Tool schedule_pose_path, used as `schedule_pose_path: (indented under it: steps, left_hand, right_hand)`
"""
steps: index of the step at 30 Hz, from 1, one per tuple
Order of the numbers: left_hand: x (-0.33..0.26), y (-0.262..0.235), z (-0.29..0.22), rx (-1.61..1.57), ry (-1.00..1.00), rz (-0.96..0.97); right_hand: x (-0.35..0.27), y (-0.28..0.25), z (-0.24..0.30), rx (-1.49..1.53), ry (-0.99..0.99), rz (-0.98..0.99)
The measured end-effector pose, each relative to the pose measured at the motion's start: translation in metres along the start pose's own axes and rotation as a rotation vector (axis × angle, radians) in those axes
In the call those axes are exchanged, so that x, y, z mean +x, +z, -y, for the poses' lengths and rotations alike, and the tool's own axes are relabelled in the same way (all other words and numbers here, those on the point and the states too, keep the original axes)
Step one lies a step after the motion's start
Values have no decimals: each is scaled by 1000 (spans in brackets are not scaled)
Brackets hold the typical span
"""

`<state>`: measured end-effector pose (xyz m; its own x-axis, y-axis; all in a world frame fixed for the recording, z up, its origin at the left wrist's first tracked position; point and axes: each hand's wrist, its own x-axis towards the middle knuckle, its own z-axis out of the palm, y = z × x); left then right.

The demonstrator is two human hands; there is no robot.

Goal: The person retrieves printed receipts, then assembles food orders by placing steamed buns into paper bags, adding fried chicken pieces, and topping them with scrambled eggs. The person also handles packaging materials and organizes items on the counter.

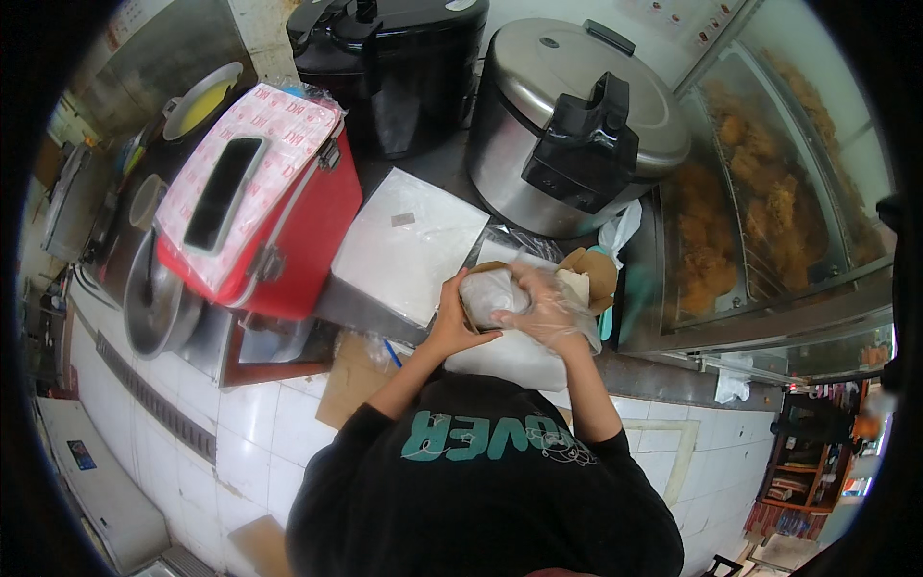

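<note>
My bare left hand (452,325) is wrapped round the near-left side of a small brown paper box (470,310). A white bundle in clear plastic, perhaps rice, (486,288) fills that box. My right hand (550,310), in a loose clear plastic glove, presses its fingers round the right side of the bundle; its far fingertips are blurred. Just beyond the right hand stands an open brown paper box (600,273) with something white in it (575,283). A white packet or stack (507,361) lies beneath my hands at the counter edge.
Left stands a red cooler box (306,231) with a phone (224,194) on its lid. White sheets (409,240) lie beside it. A steel rice cooker (577,125) and a black cooker (389,67) stand behind. On the right, a glass cabinet (663,317) holds fried chicken (745,183).
</note>
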<state>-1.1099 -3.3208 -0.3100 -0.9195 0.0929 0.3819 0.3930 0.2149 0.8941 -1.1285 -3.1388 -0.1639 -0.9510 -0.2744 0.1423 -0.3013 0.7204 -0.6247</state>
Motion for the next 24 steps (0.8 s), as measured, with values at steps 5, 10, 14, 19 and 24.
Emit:
schedule_pose_path:
  steps: [5, 10, 14, 19, 24]
  left_hand:
    - [1, -1, -3, 87, 51, -19]
    - [2, 1, -2, 134, 21, 35]
    - [3, 4, 0, 44, -30, 26]
    - [3, 6, 2, -7, -110, 52]
    - [2, 8, 9, -3, -91, 67]
  right_hand:
    - [-2, 10, -16, 214, 108, -374]
    - [-9, -49, 0, -133, 67, -294]
    - [-13, -129, -14, 370, 273, -794]
    - [24, -159, -99, 168, 197, -1063]
    - [72, -102, -186, -456, 179, -926]
